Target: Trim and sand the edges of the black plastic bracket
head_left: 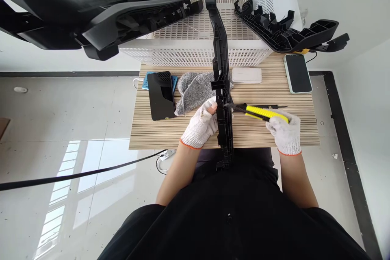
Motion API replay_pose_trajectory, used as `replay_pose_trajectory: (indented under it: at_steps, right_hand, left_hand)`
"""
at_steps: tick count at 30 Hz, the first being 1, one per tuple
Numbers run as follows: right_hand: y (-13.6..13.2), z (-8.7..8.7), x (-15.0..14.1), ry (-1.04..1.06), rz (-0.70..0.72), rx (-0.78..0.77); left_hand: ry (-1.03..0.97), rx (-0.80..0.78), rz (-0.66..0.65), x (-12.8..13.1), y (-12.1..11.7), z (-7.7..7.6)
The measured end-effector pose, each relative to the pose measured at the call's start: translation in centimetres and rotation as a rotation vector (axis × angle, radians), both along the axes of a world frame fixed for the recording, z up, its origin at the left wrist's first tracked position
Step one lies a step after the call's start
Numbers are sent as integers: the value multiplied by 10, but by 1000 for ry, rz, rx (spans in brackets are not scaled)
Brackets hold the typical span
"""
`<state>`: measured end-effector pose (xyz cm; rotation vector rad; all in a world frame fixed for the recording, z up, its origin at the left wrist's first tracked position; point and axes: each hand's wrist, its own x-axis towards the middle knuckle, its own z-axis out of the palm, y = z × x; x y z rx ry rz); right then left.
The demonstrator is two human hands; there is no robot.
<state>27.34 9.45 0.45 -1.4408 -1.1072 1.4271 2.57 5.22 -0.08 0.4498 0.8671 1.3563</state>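
Note:
A long black plastic trim piece (222, 61) stands lengthwise before me, its far end over the crate and its near end by my lap. My left hand (203, 124), in a white knit glove with an orange cuff, is closed around its lower part; some fingers are hidden behind it. In my gloved right hand (285, 132) is a yellow and black utility knife (265, 112), gripped by the handle. The blade end points left and meets or nearly meets the trim's right edge; I cannot tell whether it touches.
A white perforated crate (189, 44) stands behind, with black plastic parts (146, 12) at left and another black part (283, 32) at right. On the wooden table (183, 136) lie a grey cloth (196, 89), a black phone (161, 95), another phone (297, 74) and a white flat case (246, 75).

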Motion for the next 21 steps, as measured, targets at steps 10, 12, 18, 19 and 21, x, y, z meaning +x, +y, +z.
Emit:
replay_pose_trajectory:
  at_steps: [10,12,18,19,21]
  right_hand:
    - [-2,2,-2,43,-52,-43]
    - [-1,1,-6,57,-7,-40]
    - [2,-2,-22,91,-156,-1]
    - [2,-2,-24,96,-168,-1]
    - [1,-1,-28,117,-227,6]
  left_hand:
    - [-11,2,0,1,0,0]
    - [-18,2,5,0,1,0]
    - [-62,0,3,0,1,0]
    - [-68,1,3,0,1,0]
    - [-78,0,5,0,1,-1]
